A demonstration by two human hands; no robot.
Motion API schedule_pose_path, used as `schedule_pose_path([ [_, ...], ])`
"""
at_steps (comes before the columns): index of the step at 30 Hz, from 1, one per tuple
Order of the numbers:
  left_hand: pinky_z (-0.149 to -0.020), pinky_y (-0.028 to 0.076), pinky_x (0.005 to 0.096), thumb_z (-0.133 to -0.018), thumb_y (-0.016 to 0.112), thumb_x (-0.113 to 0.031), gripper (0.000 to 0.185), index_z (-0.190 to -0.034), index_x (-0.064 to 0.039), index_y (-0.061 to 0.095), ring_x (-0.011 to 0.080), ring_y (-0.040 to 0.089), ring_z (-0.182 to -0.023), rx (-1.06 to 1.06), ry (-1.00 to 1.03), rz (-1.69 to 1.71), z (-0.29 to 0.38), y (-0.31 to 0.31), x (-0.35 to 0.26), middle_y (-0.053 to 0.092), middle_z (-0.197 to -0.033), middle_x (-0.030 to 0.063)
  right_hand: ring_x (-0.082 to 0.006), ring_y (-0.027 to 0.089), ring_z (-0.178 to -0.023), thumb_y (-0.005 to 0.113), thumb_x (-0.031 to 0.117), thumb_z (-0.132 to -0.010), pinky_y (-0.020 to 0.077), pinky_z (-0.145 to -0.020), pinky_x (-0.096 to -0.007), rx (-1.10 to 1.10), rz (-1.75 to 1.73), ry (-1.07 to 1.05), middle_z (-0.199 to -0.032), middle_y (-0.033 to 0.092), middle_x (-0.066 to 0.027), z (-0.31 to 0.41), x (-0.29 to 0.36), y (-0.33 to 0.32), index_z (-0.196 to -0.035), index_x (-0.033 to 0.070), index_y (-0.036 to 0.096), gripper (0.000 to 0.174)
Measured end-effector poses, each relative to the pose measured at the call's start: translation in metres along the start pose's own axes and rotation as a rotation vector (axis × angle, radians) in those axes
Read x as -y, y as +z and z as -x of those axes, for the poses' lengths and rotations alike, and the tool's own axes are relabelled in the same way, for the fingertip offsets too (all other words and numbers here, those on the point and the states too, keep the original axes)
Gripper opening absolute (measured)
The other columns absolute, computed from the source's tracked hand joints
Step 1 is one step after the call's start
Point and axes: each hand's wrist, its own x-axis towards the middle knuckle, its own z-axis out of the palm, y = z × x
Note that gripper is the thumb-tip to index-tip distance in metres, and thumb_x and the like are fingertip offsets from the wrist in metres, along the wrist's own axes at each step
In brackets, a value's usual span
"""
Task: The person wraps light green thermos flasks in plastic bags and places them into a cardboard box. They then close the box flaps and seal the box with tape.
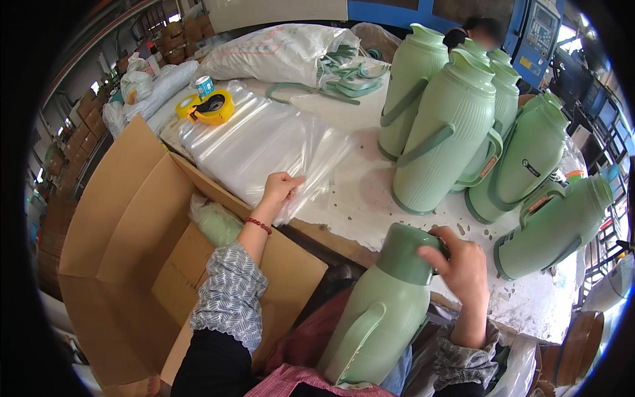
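Note:
My left hand [283, 188] pinches the edge of a clear plastic bag [317, 168] at the near corner of a stack of such bags on the worktable [347, 218]. A light green vacuum flask [382, 307] with a dark green lid [407, 253] leans in front of my body, its base low at my lap. My right hand [461, 263] grips the loop handle on that lid. Several more green flasks [446, 114] stand or tilt on the table at the right, with carrying straps and side handles. Below my left arm is an open cardboard box [119, 238], holding a bagged green item [216, 218].
Yellow tape rolls, one in a dispenser [213, 109], and a small blue can [204, 86] sit at the table's far left. A large white sack [278, 52] spills green plastic strips [352, 82] at the back. Another person [476, 34] is beyond the flasks, near a blue machine [533, 44].

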Motion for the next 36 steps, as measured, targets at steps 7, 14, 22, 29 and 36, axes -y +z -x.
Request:
schedule_pose_path([
  [7,-0.055,0.044,0.0226,-0.077,0.066,-0.003,0.003,-0.076,-0.002,0.063,0.0080,0.052,-0.059,0.127,0.465,-0.342,0.035,0.056,0.005,0.060,-0.066,0.0017,-0.0097,0.057,-0.073,0.057,0.010,-0.086,0.0472,-0.067,-0.0233,-0.099,-1.034,0.150,-0.085,0.064,-0.0049,0.007,-0.097,0.117,-0.097,-0.002,0.064,0.018],
  [14,-0.073,0.047,0.0237,-0.083,0.059,0.002,0.005,-0.079,-0.002,0.059,0.0109,0.059,-0.079,0.617,0.093,0.040,0.133,0.155,-0.011,0.063,-0.081,0.0049,-0.0135,0.056,-0.073,0.054,0.013,-0.090,0.0490,-0.069,-0.0270,0.046,-2.105,0.258,-0.087,0.061,-0.0056,0.011,-0.060,0.154,-0.103,0.000,0.056,0.019],
  [22,-0.064,0.044,0.0268,-0.090,0.057,-0.018,0.018,-0.090,-0.007,0.044,0.0139,0.054,-0.064,0.889,0.150,0.659,0.188,0.079,-0.045,0.057,-0.072,0.0043,-0.0152,0.048,-0.049,0.055,0.022,-0.090,0.0457,-0.053,-0.0301,-0.129,-1.937,0.259,-0.057,0.047,-0.0031,0.105,-0.105,0.090,-0.079,0.005,0.046,0.022],
  [29,-0.055,0.038,0.0253,-0.075,0.074,-0.035,0.035,-0.079,-0.006,0.054,0.0102,0.044,-0.059,1.135,0.227,-0.073,0.223,0.042,-0.011,0.050,-0.069,-0.0012,-0.0127,0.052,-0.074,0.079,0.037,-0.067,0.0399,-0.060,-0.0249,0.006,-1.293,0.283,-0.090,0.054,-0.0048,0.164,-0.070,0.071,-0.114,0.001,0.048,0.067],
  [36,-0.073,0.042,0.0326,-0.071,0.070,-0.013,0.022,-0.086,-0.005,0.057,0.0224,0.051,-0.080,0.924,0.632,-0.469,0.210,0.057,-0.027,0.054,-0.081,0.0047,-0.0133,0.051,-0.084,0.055,0.001,-0.087,0.0398,-0.078,-0.0238,-0.495,-1.110,0.141,-0.090,0.055,-0.0048,0.080,-0.064,0.105,-0.093,0.004,0.052,0.008],
])
